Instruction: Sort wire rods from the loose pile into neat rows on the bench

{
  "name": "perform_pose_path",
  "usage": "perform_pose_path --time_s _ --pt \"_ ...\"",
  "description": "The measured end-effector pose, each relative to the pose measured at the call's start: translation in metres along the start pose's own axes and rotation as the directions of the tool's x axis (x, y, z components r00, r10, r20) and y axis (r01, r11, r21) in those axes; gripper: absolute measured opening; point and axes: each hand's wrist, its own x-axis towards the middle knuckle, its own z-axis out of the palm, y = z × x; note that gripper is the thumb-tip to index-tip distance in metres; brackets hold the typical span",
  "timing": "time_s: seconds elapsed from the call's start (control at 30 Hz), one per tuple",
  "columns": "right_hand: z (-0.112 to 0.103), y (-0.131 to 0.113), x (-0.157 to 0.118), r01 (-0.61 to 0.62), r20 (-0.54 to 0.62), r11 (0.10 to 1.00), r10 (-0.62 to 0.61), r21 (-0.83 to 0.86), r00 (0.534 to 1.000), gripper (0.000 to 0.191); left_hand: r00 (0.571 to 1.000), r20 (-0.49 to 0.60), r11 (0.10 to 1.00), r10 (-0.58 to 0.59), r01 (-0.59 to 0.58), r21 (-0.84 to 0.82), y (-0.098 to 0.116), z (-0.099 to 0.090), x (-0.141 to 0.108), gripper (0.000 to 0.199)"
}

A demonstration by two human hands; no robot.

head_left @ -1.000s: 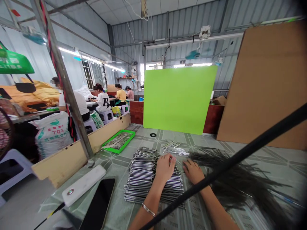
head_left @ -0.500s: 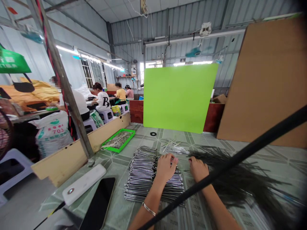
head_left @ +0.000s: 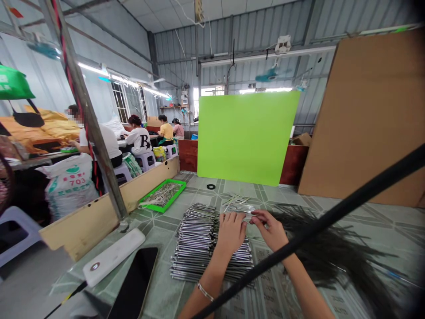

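On a pale green patterned desk [head_left: 156, 232] in a metal-walled workshop, two bare forearms reach forward from the bottom of the view. A wide stack of steel rods [head_left: 195, 243] lies straight ahead, its rods parallel, seemingly laid that way to keep them aligned. The left hand [head_left: 230, 232] rests palm down on the stack's right side, its grip relaxed and released, with a bracelet [head_left: 205, 292] at the wrist. The right hand [head_left: 269, 229] reaches inward above the desk, its thumb and fingers drawn close together in a pinch. Whether that grip holds a thin rod is too small to tell. A small loose pile of rods [head_left: 238, 204] lies just beyond the hands, and a dark, bristly spread of thin rods [head_left: 328, 248] fans out to the right. A green tray of rods [head_left: 162, 196] sits farther left, near the desk's wooden edge board [head_left: 99, 221]. A phone [head_left: 136, 279] and a white power bank [head_left: 113, 257] lie at the near left. A black pole [head_left: 315, 221] crosses the view close to the camera.
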Motion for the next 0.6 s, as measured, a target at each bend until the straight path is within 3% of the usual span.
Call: perform_pose_path --time_s 0.1,0.2,0.3,0.4,0.47,0.6 --pt "-0.008 0.003 0.002 -0.019 0.060 1.000 0.017 0.017 0.998 0.030 0.994 0.090 0.995 -0.060 0.066 -0.068 0.003 -0.006 0.002 0.026" --pt "-0.023 0.018 0.001 -0.086 -0.038 0.951 0.078 -0.297 0.996 0.034 0.976 0.159 0.976 -0.150 0.172 -0.136 0.004 -0.010 0.004 0.026" --pt "-0.035 0.041 -0.007 -0.315 -0.228 0.665 0.217 -0.678 0.949 0.043 0.955 0.174 0.932 -0.241 0.278 -0.235 0.004 -0.014 0.006 0.027" --pt "-0.039 0.060 -0.019 -0.416 -0.220 0.432 0.434 -0.800 0.874 0.041 0.942 0.163 0.901 -0.294 0.330 -0.282 0.003 -0.016 0.007 0.026" --pt "-0.039 0.069 -0.024 -0.401 -0.170 0.390 0.507 -0.829 0.845 0.029 0.939 0.170 0.899 -0.298 0.336 -0.279 0.002 -0.013 0.007 0.025" --pt "-0.040 0.078 -0.025 -0.380 -0.148 0.426 0.485 -0.821 0.862 0.021 0.940 0.191 0.913 -0.283 0.325 -0.247 -0.002 -0.004 0.007 0.022"
